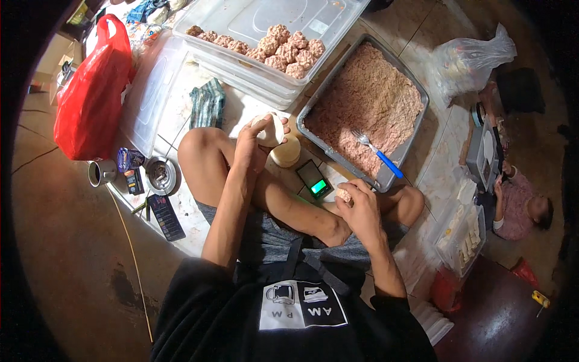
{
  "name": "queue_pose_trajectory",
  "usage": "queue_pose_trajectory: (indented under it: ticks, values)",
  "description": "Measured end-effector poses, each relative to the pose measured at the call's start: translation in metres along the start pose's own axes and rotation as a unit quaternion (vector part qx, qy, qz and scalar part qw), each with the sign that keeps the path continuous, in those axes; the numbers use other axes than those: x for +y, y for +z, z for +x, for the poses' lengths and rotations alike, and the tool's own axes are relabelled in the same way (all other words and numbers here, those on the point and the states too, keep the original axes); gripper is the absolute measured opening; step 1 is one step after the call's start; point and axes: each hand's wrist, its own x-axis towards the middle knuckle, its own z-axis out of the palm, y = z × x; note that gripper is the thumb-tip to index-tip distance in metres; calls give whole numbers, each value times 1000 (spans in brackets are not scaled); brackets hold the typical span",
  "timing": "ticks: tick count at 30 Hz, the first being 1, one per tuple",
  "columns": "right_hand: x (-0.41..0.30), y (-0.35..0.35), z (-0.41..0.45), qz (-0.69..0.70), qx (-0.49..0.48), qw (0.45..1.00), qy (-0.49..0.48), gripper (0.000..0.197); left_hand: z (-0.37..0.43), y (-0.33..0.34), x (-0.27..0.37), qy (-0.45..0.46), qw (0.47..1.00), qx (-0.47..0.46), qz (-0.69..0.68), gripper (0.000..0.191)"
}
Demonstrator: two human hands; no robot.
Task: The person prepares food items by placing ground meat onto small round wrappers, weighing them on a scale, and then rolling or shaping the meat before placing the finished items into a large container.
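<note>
My left hand (254,145) holds a round, pale dough wrapper (271,131), its thumb across the top. Just below it, a stack of similar wrappers (287,153) lies near my shin. Between the fingers of my right hand (362,208) is a small lump of minced filling (344,195). A digital pocket scale (314,179) with a lit green display sits between my hands. Beyond my right hand, a grey tray (302,121) holds a broad mass of minced filling (362,99), with a blue-handled fork (377,154) resting in it.
Stacked clear plastic boxes (253,90) carry several filling balls (287,50) on top. A red plastic bag (92,95), a metal mug (102,173) and an ashtray (161,175) stand at left. At right, another person (515,206) sits near a box of wrapped rolls (461,235).
</note>
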Motion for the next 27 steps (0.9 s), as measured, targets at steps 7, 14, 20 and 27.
queue_pose_trajectory:
  ticks: [7, 14, 20, 27]
  values:
    - [6, -8, -7, -12, 25, 1000, 6, 35, 0, 2, 1, -3, 1000, 7, -29, 30]
    - [9, 23, -5, 37, -27, 999, -22, 35, 8, 0, -4, -15, 1000, 21, -10, 33]
    - [20, 43, 19, -8, 9, 999, -51, 29, 2, -1, -2, -15, 998, 55, 8, 34]
    - [35, 39, 19, -72, -60, 995, -30, 19, 2, 6, -2, -13, 997, 72, 31, 30]
